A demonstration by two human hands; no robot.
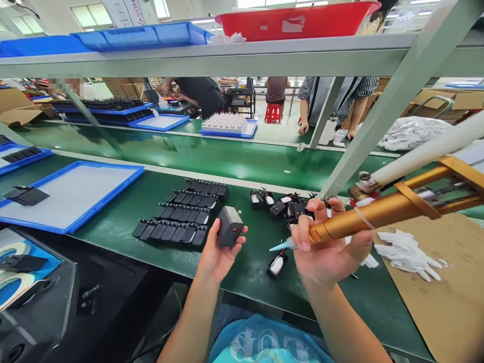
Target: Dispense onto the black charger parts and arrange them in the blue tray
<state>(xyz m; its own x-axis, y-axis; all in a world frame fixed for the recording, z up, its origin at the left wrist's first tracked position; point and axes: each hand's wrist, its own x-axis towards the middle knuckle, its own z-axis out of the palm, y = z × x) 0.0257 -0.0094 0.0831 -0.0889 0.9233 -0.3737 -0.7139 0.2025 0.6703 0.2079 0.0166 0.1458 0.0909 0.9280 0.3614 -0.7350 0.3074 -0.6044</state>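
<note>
My left hand (221, 252) is closed around a dark grey box-shaped plastic housing (231, 226), held up above the green bench. In my right hand (327, 247) is a gold-coloured glue dispensing gun (351, 222), gripped by its barrel. Its pale blue nozzle (280, 246) points left, apart from the housing. Left of my left hand, several black housings (181, 214) lie in close rows. A small black case with a white part inside (277, 264) lies below the nozzle. Behind it sits a loose group of similar black parts (287, 205).
A blue-rimmed white tray (109, 194) stands at left with a black piece on it. White gloves (408, 252) lie on cardboard (446, 287) at right. A slanted metal post (378, 108) and an overhead shelf (189, 63) frame the bench. Other people work beyond the green conveyor (196, 156).
</note>
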